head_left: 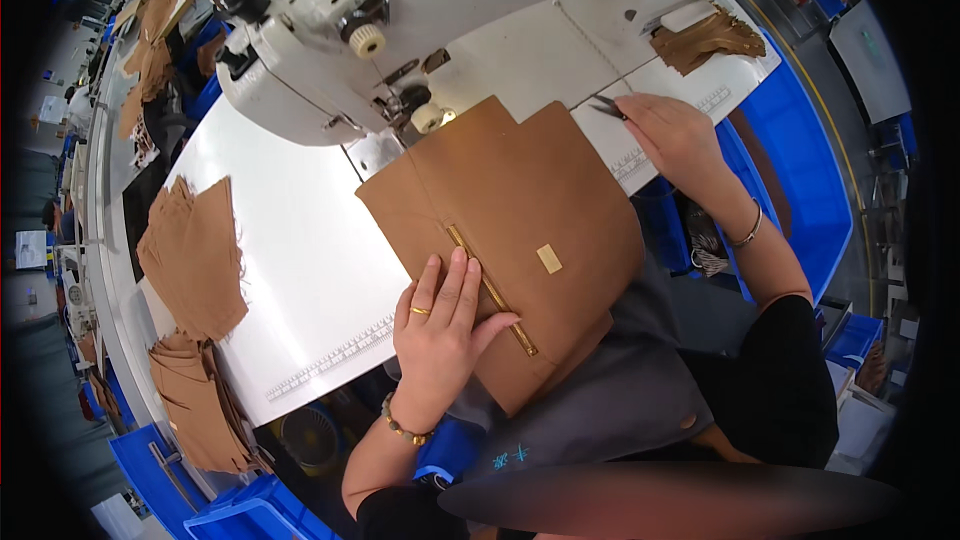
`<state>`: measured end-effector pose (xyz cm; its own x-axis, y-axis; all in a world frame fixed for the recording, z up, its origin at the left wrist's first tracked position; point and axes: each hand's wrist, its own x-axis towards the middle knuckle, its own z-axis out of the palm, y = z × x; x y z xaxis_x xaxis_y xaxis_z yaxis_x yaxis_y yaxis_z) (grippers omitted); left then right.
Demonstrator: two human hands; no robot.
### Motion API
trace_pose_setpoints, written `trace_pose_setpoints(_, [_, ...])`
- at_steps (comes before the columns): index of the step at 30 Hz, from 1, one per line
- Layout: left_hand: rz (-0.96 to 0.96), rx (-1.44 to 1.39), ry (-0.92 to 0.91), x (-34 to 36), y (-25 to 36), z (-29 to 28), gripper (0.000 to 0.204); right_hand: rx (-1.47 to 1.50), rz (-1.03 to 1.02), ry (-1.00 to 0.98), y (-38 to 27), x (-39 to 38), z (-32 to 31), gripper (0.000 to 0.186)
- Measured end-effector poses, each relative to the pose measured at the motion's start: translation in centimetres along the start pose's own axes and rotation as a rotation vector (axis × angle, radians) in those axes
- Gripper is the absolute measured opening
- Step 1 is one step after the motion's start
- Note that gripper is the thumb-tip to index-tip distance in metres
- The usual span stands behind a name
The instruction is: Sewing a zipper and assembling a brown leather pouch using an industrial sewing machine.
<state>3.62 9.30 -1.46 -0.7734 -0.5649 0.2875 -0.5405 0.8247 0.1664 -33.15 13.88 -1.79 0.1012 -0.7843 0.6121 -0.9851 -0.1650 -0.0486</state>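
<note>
A brown fabric piece [550,190] with a gold zipper strip [497,300] and a small pale label [549,258] lies under the needle area of a white sewing machine [300,60], hanging over the table's front edge toward my lap. My left hand [443,325] rests on the fabric with fingers spread, over the upper part of the zipper. At the fabric's upper right, my right hand [675,140] is closed on small dark thread snips [606,106], their tips pointing left over the white table [285,240].
Brown fabric pieces [195,255] and a stack [200,405] lie at the left. Brown scraps [705,40] sit at the back right. Blue bins [810,180] stand right of the table, others at lower left. More workstations line the far left.
</note>
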Motion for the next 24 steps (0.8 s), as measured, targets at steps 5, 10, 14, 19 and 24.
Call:
trace_pose_setpoints(5, [-0.031,0.008,0.066,-1.1,0.1,1.3,0.066,0.23,0.186,-0.04,-1.4,2.4,0.5,0.021])
trace_pose_setpoints(10, [-0.03,0.015,0.106,-1.5,-0.3,2.1,0.06,0.336,-0.017,-0.294,-7.1,6.0,3.3,0.019])
trace_pose_setpoints(14, [-0.048,-0.016,0.115,-1.6,-0.3,2.1,0.06,0.32,-0.203,-0.296,-10.2,8.6,6.7,0.013])
trace_pose_setpoints(19, [-0.04,-0.015,0.118,-1.6,-0.2,2.1,0.06,0.379,-0.33,-0.431,-10.9,9.2,8.1,0.013])
trace_pose_setpoints(24, [-0.041,-0.038,0.11,-2.3,-0.1,2.1,0.058,0.425,-0.236,-0.305,-8.8,9.0,7.5,0.014])
